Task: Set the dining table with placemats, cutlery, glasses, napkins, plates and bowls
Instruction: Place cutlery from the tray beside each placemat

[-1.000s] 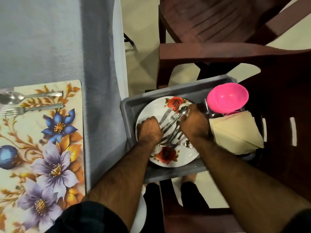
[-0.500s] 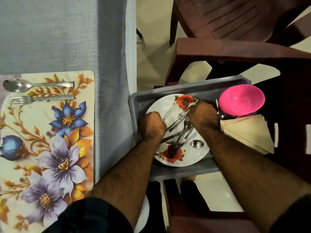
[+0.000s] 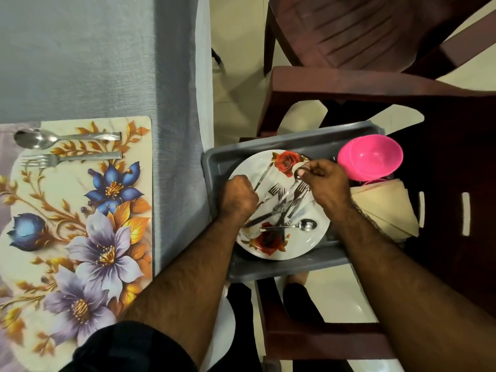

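Cutlery (image 3: 281, 208) lay in a loose heap on a white plate (image 3: 314, 237) printed with red roses, right of centre in the frame, and the plate sat inside a grey tray (image 3: 268, 269) resting on a dark red plastic chair (image 3: 335, 87). The left hand (image 3: 239, 200) was closed into a fist at the plate's left edge, its fingers curled round the handle of a knife (image 3: 261, 178) whose blade angled up toward the upper rose. The right hand (image 3: 326, 183) hovered over the upper right part of the plate, thumb and fingers pinching a spoon (image 3: 299, 174) by its bowl end. Several forks and a second spoon (image 3: 292, 226) lay crossed on the plate between the two hands. In the tray's upper right corner stood pink bowls (image 3: 370, 157), nested together, and just below them lay a stack of folded beige napkins (image 3: 386, 210). At the left of the frame a floral placemat (image 3: 88, 210) lay on the table's grey cloth (image 3: 94, 55), with a spoon and fork pair (image 3: 72, 147) placed side by side across its upper edge, handles pointing right.
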Action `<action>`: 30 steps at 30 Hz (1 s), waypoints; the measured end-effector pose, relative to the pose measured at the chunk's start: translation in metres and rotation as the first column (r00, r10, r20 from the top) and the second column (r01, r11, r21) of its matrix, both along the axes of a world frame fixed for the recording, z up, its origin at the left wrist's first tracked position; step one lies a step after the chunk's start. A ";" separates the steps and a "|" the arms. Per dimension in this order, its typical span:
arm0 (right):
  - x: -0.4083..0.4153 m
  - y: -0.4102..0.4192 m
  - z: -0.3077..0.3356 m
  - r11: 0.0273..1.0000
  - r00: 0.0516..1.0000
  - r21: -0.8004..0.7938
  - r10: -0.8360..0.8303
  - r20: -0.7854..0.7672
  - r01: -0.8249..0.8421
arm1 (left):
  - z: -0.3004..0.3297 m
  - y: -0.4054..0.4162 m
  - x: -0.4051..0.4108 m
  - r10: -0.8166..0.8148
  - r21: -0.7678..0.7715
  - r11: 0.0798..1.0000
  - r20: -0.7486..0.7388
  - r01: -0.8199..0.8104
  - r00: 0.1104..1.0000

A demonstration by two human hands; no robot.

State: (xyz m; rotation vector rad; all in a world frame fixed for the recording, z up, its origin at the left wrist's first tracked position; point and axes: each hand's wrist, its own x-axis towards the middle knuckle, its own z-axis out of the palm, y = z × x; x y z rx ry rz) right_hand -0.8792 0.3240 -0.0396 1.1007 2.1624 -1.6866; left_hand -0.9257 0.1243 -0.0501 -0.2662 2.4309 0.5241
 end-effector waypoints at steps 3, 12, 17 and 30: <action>0.007 -0.005 0.001 0.977 0.984 -0.118 -0.180 0.008 0.180 | 0.005 -0.007 0.002 0.167 0.093 0.981 0.059 -0.172 0.984; 0.001 -0.056 -0.032 0.891 0.910 0.284 0.258 0.325 -0.354 | 0.005 -0.020 0.005 0.400 0.158 0.892 0.164 -0.424 0.902; -0.013 -0.057 -0.041 0.806 0.852 0.346 0.333 0.404 -0.479 | 0.005 -0.023 0.007 0.408 0.178 0.883 0.165 -0.434 0.898; 0.015 -0.014 0.003 0.905 0.919 0.196 0.342 0.197 -0.378 | 0.047 -0.025 0.033 0.384 0.299 0.861 0.147 -0.411 0.911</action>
